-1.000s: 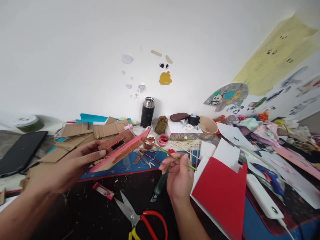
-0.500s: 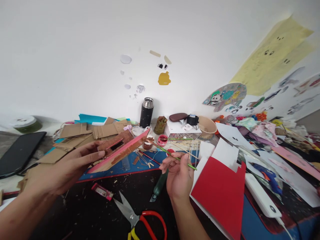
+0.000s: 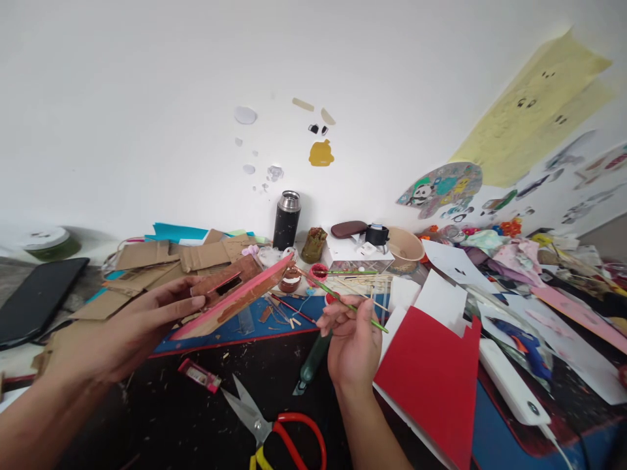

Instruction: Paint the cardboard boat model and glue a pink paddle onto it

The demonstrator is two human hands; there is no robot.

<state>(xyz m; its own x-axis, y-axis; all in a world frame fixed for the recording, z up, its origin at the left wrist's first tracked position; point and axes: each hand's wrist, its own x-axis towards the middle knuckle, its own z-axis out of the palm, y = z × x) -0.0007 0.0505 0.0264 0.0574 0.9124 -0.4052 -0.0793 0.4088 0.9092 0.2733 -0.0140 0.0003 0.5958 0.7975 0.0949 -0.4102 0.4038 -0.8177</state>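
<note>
My left hand point(image 3: 161, 313) grips a small cardboard model point(image 3: 240, 294), painted brown and pink, with a dark rectangular opening in one side. It is held tilted above the table, its pink edge slanting up to the right. Between the thumb and fingers of my right hand point(image 3: 355, 333) is a thin green paintbrush point(image 3: 343, 302). The brush tip points up and left, close to the model's upper right end; I cannot tell whether it touches. Behind the tip stand an open jar of brown paint point(image 3: 290, 281) and a small pot of red paint point(image 3: 319, 271).
Scissors point(image 3: 259, 424), a pink box point(image 3: 200, 376) and a green cutter point(image 3: 311, 365) lie in front. Cardboard pieces point(image 3: 147, 254) lie at left, a black flask point(image 3: 287, 222) stands behind. Red paper point(image 3: 431, 378) and a white power strip point(image 3: 514, 382) are at right.
My right hand has shifted slightly right with the paintbrush, and the brush tip has moved away from the jar's front. My left hand and the model stay almost still.
</note>
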